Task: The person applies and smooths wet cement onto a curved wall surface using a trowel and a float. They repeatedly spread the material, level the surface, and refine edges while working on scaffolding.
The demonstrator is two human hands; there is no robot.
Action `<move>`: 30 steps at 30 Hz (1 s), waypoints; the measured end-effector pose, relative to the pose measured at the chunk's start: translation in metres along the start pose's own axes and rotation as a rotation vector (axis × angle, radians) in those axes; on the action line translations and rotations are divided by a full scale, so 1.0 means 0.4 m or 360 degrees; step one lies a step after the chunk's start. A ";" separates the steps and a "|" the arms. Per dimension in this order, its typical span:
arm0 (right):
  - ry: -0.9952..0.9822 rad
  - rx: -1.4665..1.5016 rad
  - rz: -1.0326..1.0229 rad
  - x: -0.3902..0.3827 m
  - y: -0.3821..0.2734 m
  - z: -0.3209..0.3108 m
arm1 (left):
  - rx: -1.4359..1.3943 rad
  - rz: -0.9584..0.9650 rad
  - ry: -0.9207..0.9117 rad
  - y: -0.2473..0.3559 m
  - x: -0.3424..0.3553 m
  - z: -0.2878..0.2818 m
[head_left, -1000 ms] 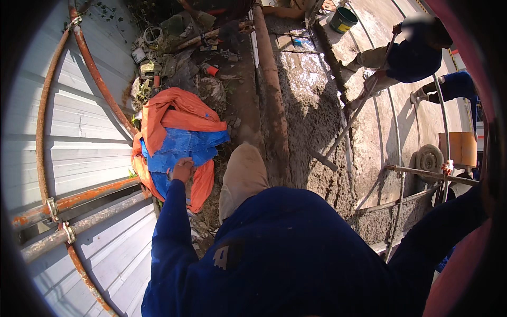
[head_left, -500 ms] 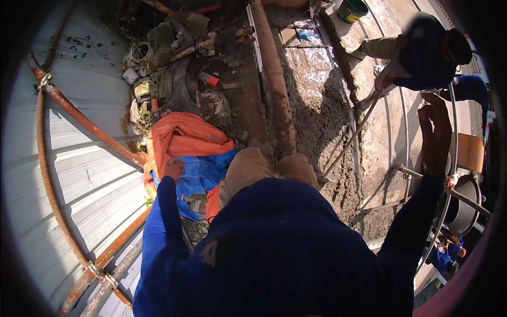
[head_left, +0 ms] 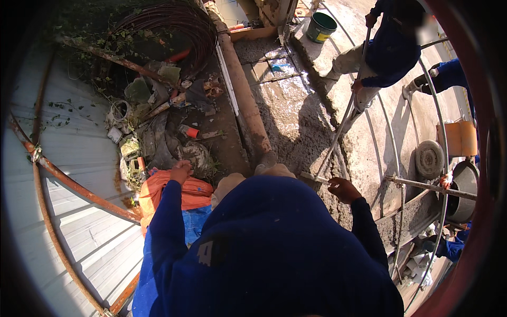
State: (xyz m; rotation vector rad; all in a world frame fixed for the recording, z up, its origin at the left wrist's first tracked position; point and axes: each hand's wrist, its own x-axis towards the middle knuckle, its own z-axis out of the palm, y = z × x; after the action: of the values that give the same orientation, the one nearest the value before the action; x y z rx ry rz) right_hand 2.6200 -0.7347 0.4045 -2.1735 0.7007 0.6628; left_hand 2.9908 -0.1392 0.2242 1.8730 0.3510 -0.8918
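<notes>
My left hand [head_left: 181, 171] hangs above a crumpled orange tarp [head_left: 153, 186], its fingers loosely bent and nothing visible in them. A blue sheet [head_left: 194, 221] lies beside the tarp, partly behind my sleeve. My right hand [head_left: 346, 190] is out over the wet concrete [head_left: 296, 119], fingers slightly apart and holding nothing I can see. Close to its fingertips is the flat head [head_left: 313, 177] of a long-handled tool. A co-worker [head_left: 393, 45] in dark blue grips that tool's handle [head_left: 348, 105] with both hands.
A rusty pipe [head_left: 240, 84] runs away from my feet beside rubble [head_left: 158, 127]. White corrugated sheeting [head_left: 79, 174] and rusty tubes stand at left. At right are curved metal bars [head_left: 388, 119], a wheelbarrow [head_left: 465, 187] and another person. A green bucket [head_left: 321, 27] stands far off.
My left hand has lifted off the tarp and moved forward. My right hand has come down and inward from the far right. The view has shifted, and the co-worker's tool stands at another angle.
</notes>
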 end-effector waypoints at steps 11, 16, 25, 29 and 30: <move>0.0801 0.0077 -0.0544 0.197 -0.313 -0.644 | -0.0243 0.0146 -0.0058 0.234 0.170 0.198; 0.0719 -0.0034 -0.0632 0.369 -0.443 -0.698 | -0.0216 0.0036 -0.0160 0.243 0.221 0.192; 0.0003 -0.0159 -0.0248 0.607 -0.515 -0.505 | -0.1416 -0.0399 -0.0832 0.072 0.546 -0.021; -0.0058 -0.0140 -0.0057 0.671 -0.517 -0.521 | -0.0201 -0.0327 -0.0184 0.362 0.739 0.080; 0.0002 -0.0143 -0.0022 0.688 -0.486 -0.528 | -0.0205 -0.0292 -0.0196 0.455 0.765 0.108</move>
State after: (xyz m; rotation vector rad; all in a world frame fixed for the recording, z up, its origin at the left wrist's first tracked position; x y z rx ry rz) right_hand 2.9945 -0.8612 0.4474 -2.2587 0.6680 0.6977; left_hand 3.2896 -0.3051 0.1160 1.6784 0.4981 -1.0773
